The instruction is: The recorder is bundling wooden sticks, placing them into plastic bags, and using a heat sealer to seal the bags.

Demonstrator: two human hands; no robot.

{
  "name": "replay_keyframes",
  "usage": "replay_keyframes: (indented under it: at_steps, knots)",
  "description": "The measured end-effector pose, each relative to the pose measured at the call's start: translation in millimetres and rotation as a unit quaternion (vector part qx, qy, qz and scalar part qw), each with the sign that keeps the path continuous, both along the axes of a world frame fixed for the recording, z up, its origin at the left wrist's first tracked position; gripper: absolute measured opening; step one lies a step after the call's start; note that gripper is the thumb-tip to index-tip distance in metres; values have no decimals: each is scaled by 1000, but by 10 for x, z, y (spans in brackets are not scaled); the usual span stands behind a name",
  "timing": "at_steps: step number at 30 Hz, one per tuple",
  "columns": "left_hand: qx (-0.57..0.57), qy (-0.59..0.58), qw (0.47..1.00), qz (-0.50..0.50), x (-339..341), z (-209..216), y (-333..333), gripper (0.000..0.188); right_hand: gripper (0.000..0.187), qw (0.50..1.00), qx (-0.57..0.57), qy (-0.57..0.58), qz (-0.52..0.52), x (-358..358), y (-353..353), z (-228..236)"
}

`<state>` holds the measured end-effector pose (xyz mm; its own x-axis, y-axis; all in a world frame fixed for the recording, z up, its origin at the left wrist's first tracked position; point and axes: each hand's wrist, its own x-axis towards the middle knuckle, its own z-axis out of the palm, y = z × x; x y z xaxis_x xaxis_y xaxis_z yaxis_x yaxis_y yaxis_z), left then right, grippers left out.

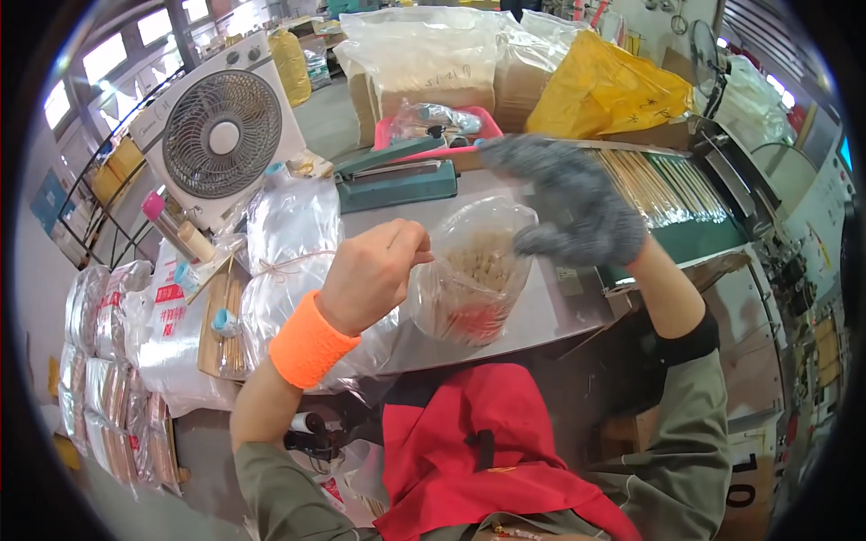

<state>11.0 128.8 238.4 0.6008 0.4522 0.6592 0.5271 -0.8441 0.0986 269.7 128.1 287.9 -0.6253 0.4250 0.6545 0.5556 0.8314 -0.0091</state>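
A clear plastic bag full of thin wooden sticks stands upright on the grey table in front of me, its mouth open and the stick ends showing. At the left of the bag's rim is my bare left hand, with an orange wristband. Its fingers are closed in a pinch; whether they grip the film or something small is hidden. My right hand, in a grey knitted glove, hovers to the right of the bag's mouth. It is blurred by motion, with thumb and fingers apart and nothing seen in them.
A green bar sealer lies behind the bag, before a pink tray. At the right, rows of sticks rest on a green machine bed. Wrapped plastic packs and a fan stand left. A yellow sack sits behind.
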Motion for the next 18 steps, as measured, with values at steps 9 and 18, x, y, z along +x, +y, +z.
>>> replay_keyframes:
  at_steps: [9, 18]
  knots:
    - [-141, -120, 982, 33, -201, -135, 87, 16, 48, 969, 123, -136, -162, 483, 177, -376]
    - [-321, -549, 765, -107, 134, -768, 137, 21, 35, 987, -123, -90, -44, -318, 726, -969]
